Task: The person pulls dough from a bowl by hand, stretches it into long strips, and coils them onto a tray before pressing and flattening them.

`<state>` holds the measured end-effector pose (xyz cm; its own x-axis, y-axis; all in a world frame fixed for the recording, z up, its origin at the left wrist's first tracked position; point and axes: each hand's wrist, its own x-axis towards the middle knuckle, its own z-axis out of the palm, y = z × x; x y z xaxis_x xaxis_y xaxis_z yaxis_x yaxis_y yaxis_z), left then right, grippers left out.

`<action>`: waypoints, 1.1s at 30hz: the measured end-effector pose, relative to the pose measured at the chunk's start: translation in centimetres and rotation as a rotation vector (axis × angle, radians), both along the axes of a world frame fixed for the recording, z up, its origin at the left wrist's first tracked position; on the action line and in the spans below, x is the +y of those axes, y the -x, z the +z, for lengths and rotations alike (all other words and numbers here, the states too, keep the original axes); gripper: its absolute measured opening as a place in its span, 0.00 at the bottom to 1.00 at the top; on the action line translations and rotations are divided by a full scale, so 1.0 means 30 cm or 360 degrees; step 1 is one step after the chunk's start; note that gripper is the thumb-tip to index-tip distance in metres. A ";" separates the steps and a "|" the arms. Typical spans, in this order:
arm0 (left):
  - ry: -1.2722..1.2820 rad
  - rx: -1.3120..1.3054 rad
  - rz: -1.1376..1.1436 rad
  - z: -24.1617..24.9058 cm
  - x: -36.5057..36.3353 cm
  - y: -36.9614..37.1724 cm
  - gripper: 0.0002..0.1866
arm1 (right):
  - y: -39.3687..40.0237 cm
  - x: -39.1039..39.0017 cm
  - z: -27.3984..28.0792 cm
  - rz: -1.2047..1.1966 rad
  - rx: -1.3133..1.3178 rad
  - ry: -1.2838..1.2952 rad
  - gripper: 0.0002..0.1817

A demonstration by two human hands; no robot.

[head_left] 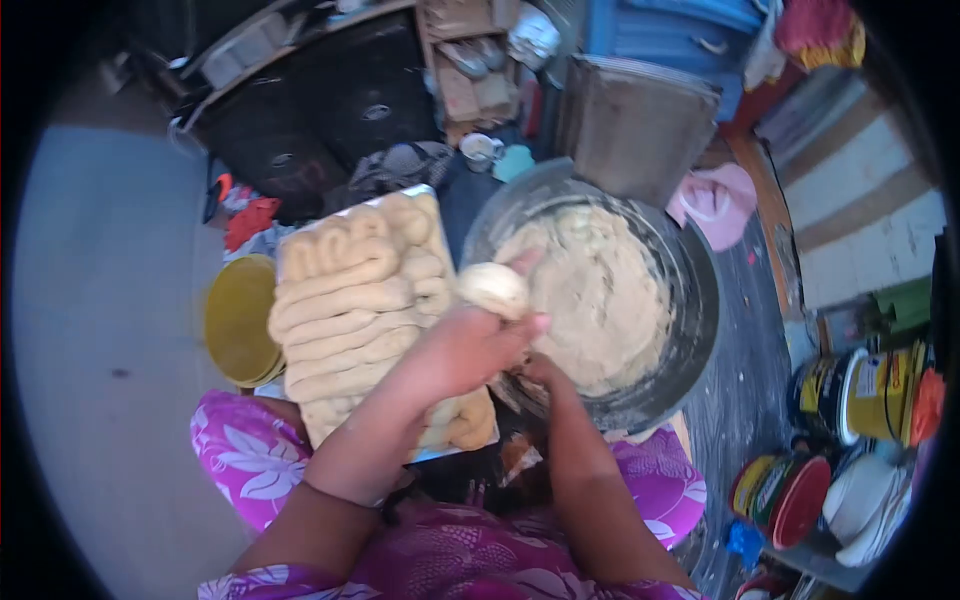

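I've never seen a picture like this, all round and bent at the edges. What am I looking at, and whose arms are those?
No machine here: a person wears a camera on the head, looking down at their own two hands, and the wide lens bends the edges. The left hand holds a pale lump of dough; the right hand is mostly hidden beneath it, so its grip cannot be judged. Behind them a large metal bowl holds more dough. Left of it, a tray carries rolled dough strips, beside a yellow lid. Tins stand at the right.
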<state>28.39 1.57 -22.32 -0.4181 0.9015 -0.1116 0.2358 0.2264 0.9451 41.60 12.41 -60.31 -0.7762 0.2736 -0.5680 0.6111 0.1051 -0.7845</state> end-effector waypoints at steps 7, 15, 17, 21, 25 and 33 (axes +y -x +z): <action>-0.1144 0.0162 0.0293 0.356 -0.110 0.114 0.27 | 0.199 -0.070 0.739 -0.0485 0.0606 -0.0150 0.20; -0.2314 0.0094 0.0717 0.691 -0.876 0.377 0.21 | -0.126 -0.040 0.041 -0.0096 0.0757 -0.1661 0.13; -0.2190 0.0326 0.1338 0.637 -0.967 0.347 0.22 | -0.087 -0.017 0.128 -0.1047 0.0349 0.0188 0.12; -0.2118 0.0479 0.1525 0.551 -1.157 0.370 0.20 | 0.114 0.006 0.627 -0.0981 0.0605 0.0299 0.20; -0.2074 0.0577 0.1912 0.573 -1.295 0.412 0.20 | 0.311 -0.033 1.107 -0.0214 0.0960 0.0438 0.24; -0.2253 0.0834 0.1551 0.646 -1.447 0.489 0.19 | 0.824 -0.388 1.285 0.0643 0.1148 -0.0937 0.21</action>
<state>13.72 -41.84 -2.93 -0.5372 -0.3823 0.7518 0.8332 -0.3788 0.4028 16.90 0.77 -21.77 -0.9771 -0.0001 0.2128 -0.1545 0.6879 -0.7092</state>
